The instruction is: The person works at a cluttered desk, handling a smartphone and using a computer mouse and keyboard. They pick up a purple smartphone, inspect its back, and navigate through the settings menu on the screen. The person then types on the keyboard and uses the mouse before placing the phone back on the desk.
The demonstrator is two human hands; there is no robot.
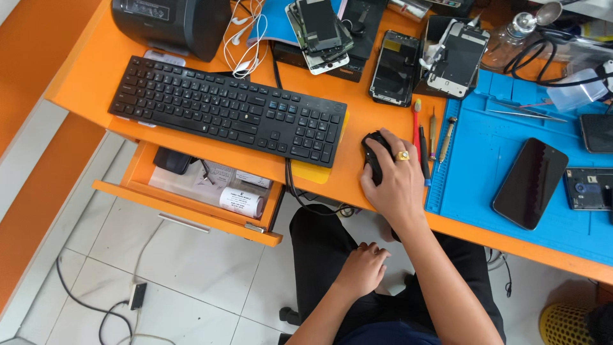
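- A person's right hand point(397, 182) lies palm-down over a black computer mouse point(373, 152) on an orange desk point(96, 64), fingers draped loosely together across its top, a gold ring point(403, 155) on one finger.
- The mouse sits near the desk's front edge, between a black keyboard point(230, 110) on its left and a blue work mat point(511, 166) on its right; its long axis runs front to back, nose pointing away from the person, tilted slightly left.
- The left hand point(365, 267) rests on the lap below the desk edge, fingers curled in loosely and holding nothing.
- Just right of the mouse, a row of slim screwdrivers point(429, 144) lies parallel to it along the mat's left border, leaving little sideways room on that side.
- A bare strip of desk opens ahead of the mouse, up to a dismantled phone point(396, 67).
- A dark smartphone point(530, 183) lies diagonally on the mat, well apart from the hand.
- Below the keyboard an open drawer point(191, 211) juts out, holding a white paper roll point(241, 201).
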